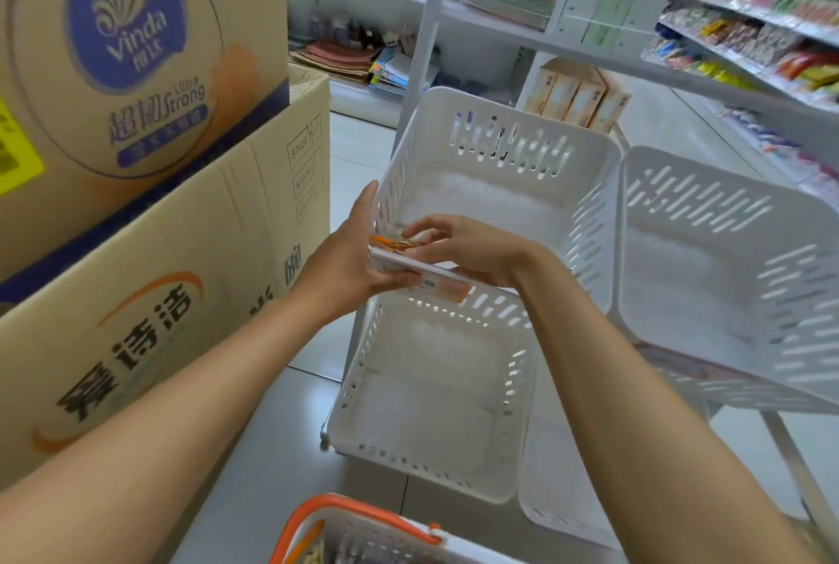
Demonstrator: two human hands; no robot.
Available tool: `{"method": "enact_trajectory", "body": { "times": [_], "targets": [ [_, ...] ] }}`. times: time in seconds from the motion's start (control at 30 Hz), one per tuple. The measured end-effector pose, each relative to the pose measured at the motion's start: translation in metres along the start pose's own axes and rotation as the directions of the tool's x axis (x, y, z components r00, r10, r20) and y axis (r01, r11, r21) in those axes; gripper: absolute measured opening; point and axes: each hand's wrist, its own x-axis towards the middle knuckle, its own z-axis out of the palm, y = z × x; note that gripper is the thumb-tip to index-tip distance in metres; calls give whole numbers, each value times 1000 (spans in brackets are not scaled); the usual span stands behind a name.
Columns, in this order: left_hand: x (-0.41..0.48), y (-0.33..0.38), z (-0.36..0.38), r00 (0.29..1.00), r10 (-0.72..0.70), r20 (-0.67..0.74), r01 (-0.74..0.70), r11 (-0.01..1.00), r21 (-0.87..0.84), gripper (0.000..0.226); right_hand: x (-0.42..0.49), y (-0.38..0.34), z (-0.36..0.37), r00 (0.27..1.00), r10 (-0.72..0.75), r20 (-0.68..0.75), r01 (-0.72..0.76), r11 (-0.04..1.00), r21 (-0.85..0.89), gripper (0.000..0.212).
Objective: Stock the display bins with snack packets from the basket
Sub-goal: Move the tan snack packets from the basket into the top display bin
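Orange-and-white snack packets (447,286) are held stacked at frame centre, at the front rim of the upper display bin (508,141), left hand (349,259) curled underneath, right hand (467,250) pinching on top. They should be squared, then laid flat inside.

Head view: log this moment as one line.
left hand: holds snack packets | right hand: pinches them | place: front rim of upper bin | upper bin: empty | basket: bottom edge

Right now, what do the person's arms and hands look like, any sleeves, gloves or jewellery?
The left hand and right hand are ungloved, with no ring, watch or bracelet showing. Both forearms are bare; no sleeve is in view.
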Motion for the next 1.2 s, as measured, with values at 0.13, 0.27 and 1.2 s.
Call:
{"method": "enact_trajectory", "body": {
  "times": [0.13,0.27,1.2],
  "targets": [
    [-2,8,0,999,-18,-34,21,996,87,129,-11,-2,3,996,-6,-94,6,1000,-3,34],
    [-24,26,0,991,-61,-116,88,965,247,125,-36,-10,22,863,-201,-463,162,979,-124,31],
    [-290,50,79,595,-398,698,801,357,-480,76,-275,142,203,921,-69,-382,159,965,210,59]
  ]
}}
